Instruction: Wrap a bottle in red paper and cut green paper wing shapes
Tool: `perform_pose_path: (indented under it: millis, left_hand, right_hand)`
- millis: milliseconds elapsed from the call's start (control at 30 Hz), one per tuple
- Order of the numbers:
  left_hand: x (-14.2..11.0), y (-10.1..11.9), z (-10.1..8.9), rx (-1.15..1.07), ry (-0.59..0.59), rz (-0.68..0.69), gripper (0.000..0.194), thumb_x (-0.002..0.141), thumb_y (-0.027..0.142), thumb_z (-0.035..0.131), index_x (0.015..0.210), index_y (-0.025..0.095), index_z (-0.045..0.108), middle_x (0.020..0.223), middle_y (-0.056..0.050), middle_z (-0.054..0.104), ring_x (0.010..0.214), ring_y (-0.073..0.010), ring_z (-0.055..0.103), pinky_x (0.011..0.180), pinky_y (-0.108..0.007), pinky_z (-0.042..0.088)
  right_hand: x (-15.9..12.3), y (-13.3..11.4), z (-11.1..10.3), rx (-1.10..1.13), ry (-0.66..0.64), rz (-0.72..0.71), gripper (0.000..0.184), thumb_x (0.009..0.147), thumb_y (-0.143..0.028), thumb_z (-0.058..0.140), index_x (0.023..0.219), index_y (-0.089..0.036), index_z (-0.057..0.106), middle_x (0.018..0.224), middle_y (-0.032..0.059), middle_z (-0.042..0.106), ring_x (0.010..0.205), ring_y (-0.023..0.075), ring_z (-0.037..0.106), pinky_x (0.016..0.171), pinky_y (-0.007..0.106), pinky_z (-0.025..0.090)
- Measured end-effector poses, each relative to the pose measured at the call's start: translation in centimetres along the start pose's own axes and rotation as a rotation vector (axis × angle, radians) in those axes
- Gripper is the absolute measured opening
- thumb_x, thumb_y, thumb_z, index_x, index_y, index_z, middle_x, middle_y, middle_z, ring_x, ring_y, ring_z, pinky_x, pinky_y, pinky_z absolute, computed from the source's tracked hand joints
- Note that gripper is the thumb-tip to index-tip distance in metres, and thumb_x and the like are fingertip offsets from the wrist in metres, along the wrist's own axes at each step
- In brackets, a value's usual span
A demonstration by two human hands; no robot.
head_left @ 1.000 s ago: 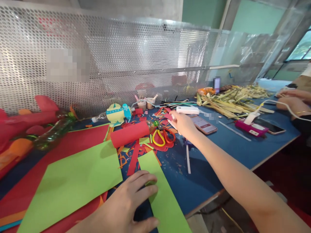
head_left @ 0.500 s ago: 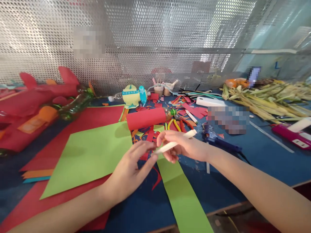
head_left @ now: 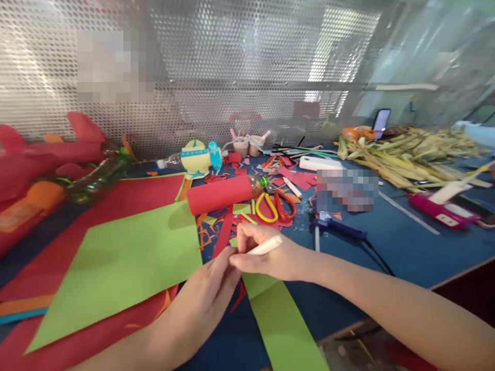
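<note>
My right hand (head_left: 266, 252) is closed around a white marker pen (head_left: 270, 246), held in a writing grip with its back end up to the right. Its tip is hidden by the fingers. My left hand (head_left: 209, 293) has its fingers pressed together at the left edge of a long green paper strip (head_left: 284, 322), near the strip's far end, and seems to hold it there. The fingertips of both hands meet over the strip, which runs toward me past the table's front edge. A large green paper sheet (head_left: 127, 257) lies left of my hands on red sheets (head_left: 108, 206).
Beyond my hands are a bottle wrapped in red paper (head_left: 222, 194), scissors with yellow and red handles (head_left: 267, 207) and paper scraps. A blue glue gun (head_left: 344, 225) lies right, with corn husks (head_left: 402, 152) behind. Red paper-covered bottles (head_left: 34, 165) stand at left.
My right hand has turned the marker into a writing grip and come down onto the strip. My left fingers have left the marker's tip and closed at the strip's edge. The view shifted right.
</note>
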State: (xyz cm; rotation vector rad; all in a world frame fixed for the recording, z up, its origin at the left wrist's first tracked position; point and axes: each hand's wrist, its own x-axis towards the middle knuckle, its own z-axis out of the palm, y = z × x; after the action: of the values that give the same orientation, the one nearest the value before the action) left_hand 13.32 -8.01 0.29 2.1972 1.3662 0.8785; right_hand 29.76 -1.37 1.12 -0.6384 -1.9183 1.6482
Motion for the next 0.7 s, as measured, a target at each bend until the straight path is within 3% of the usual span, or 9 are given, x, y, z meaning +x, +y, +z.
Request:
perform_pose_path:
  millis: [167, 367, 533, 633, 700]
  left_hand:
    - [0.5, -0.4, -0.3, 0.005, -0.032, 0.021, 0.023, 0.093, 0.029, 0.037, 0.079, 0.024, 0.055, 0.067, 0.004, 0.067, 0.053, -0.0136, 0.063, 0.054, -0.021, 0.052]
    - [0.8, -0.6, -0.6, -0.065, -0.105, -0.024, 0.023, 0.093, 0.032, 0.039, 0.090, 0.026, 0.061, 0.081, 0.003, 0.071, 0.070, -0.0158, 0.068, 0.065, -0.021, 0.054]
    - [0.9, -0.6, -0.8, -0.051, -0.140, -0.080, 0.027, 0.094, 0.037, 0.037, 0.094, 0.023, 0.060, 0.069, 0.004, 0.066, 0.061, -0.0136, 0.064, 0.056, -0.020, 0.051]
    - [0.8, -0.6, -0.8, 0.109, -0.032, -0.067, 0.026, 0.093, 0.038, 0.040, 0.088, 0.021, 0.059, 0.052, 0.007, 0.055, 0.044, -0.0113, 0.053, 0.043, -0.019, 0.043]
    - [0.4, -0.5, -0.6, 0.251, 0.036, 0.078, 0.025, 0.093, 0.033, 0.041, 0.083, 0.020, 0.060, 0.052, 0.005, 0.056, 0.044, -0.0118, 0.055, 0.045, -0.020, 0.045]
  right_hand:
    - [0.2, 0.1, 0.1, -0.030, 0.051, -0.013, 0.030, 0.077, -0.034, 0.068, 0.068, -0.020, 0.043, 0.056, -0.0089, 0.041, 0.047, 0.0063, 0.033, 0.043, 0.019, 0.025]
    - [0.4, 0.3, 0.0, 0.090, 0.025, 0.027, 0.032, 0.075, -0.038, 0.069, 0.069, -0.021, 0.043, 0.046, -0.0105, 0.045, 0.041, 0.0062, 0.037, 0.039, 0.018, 0.027]
    - [0.4, 0.0, -0.3, 0.153, 0.016, 0.011, 0.026, 0.077, -0.031, 0.065, 0.069, -0.020, 0.042, 0.044, -0.0111, 0.045, 0.039, 0.0054, 0.037, 0.039, 0.017, 0.026]
    - [0.8, -0.2, -1.3, 0.284, 0.176, 0.034, 0.025, 0.086, -0.034, 0.043, 0.065, -0.021, 0.041, 0.038, -0.0098, 0.041, 0.034, 0.0065, 0.031, 0.037, 0.019, 0.022]
    - [1.1, 0.0, -2.2, 0.350, 0.340, 0.012, 0.027, 0.086, -0.033, 0.035, 0.063, -0.021, 0.042, 0.037, -0.0085, 0.040, 0.034, 0.0074, 0.030, 0.038, 0.020, 0.021]
